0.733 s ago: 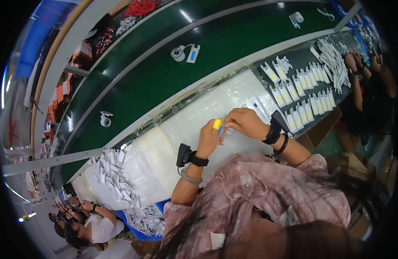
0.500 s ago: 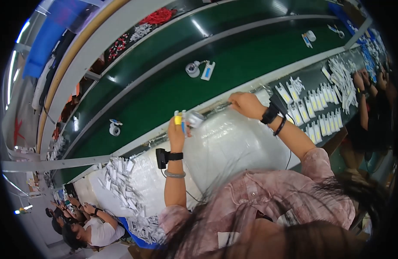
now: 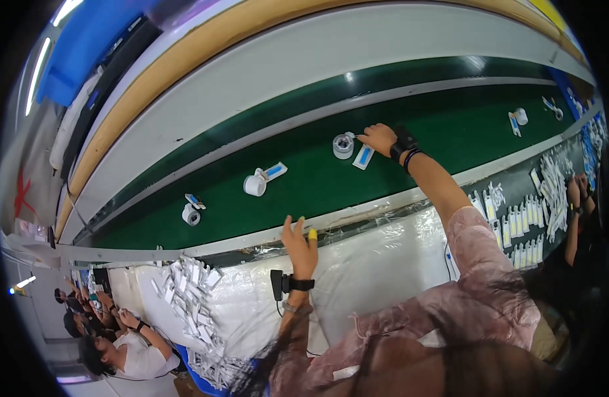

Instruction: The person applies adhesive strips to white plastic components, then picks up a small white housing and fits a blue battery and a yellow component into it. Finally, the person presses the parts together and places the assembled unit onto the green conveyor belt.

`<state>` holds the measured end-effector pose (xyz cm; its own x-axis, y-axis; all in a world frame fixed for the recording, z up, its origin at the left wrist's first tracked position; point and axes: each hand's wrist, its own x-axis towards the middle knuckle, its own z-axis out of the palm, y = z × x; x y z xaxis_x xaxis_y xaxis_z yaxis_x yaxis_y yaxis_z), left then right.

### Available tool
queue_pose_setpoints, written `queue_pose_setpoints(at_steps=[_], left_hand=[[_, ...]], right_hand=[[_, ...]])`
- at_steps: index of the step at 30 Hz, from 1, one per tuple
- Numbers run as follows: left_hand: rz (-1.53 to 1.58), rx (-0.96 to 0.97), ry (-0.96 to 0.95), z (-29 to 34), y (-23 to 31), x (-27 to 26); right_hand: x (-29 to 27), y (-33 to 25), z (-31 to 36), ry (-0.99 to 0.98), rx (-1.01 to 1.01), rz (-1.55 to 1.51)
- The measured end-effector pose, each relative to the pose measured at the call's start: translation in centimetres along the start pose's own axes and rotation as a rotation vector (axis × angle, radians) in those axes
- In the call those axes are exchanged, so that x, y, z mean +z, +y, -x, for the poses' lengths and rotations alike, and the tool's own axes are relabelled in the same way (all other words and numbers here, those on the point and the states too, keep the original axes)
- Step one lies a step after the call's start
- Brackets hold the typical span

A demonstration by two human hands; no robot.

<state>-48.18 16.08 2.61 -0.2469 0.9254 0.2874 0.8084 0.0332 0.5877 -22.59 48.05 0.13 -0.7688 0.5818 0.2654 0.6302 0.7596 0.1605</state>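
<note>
My right hand (image 3: pixel 382 140) reaches over the green belt, thumb and finger pinched at the short wire (image 3: pixel 359 137) of a unit there. That wire runs to a white round housing (image 3: pixel 343 147) with a silvery inside. Just below my fingers lies its flat white piece with a blue strip (image 3: pixel 364 157). My left hand (image 3: pixel 300 250), a yellow cover on one finger, is raised at the belt's near edge with fingers apart and nothing in them. Beyond it on the belt rest another white round housing (image 3: pixel 255 184) and its blue-striped flat piece (image 3: pixel 275 171).
More units lie on the belt, one at the left (image 3: pixel 191 213) and one at the right (image 3: pixel 518 119). White pieces are heaped (image 3: pixel 189 298) on the plastic-covered table (image 3: pixel 357 261). Yellow-centred flat pieces (image 3: pixel 516 221) stand in rows at right. Co-workers sit on both sides.
My left hand has let go of the housing and flat piece, which now lie on the belt. My right hand has moved from the table edge out to another unit. The view has shifted.
</note>
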Motion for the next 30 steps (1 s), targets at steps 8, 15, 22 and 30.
queue_pose_setpoints(at_steps=[8,15,22,30], left_hand=[[0.459,-0.161,-0.157,0.0,5.5,-0.5],[0.066,0.107,-0.122,1.8,12.1,-0.8],[0.134,0.407,-0.302,8.1,15.0,-3.5],[0.011,0.652,-0.833,10.5,17.7,-7.2]], right_hand=[[-6.3,-4.8,-0.1,-0.153,-0.022,-0.627],[-17.1,-13.6,8.8,-0.561,0.374,-1.853],[-24.7,-18.7,20.4,-0.503,0.500,-1.585],[-24.3,-21.8,27.8,-0.130,0.118,-1.449]])
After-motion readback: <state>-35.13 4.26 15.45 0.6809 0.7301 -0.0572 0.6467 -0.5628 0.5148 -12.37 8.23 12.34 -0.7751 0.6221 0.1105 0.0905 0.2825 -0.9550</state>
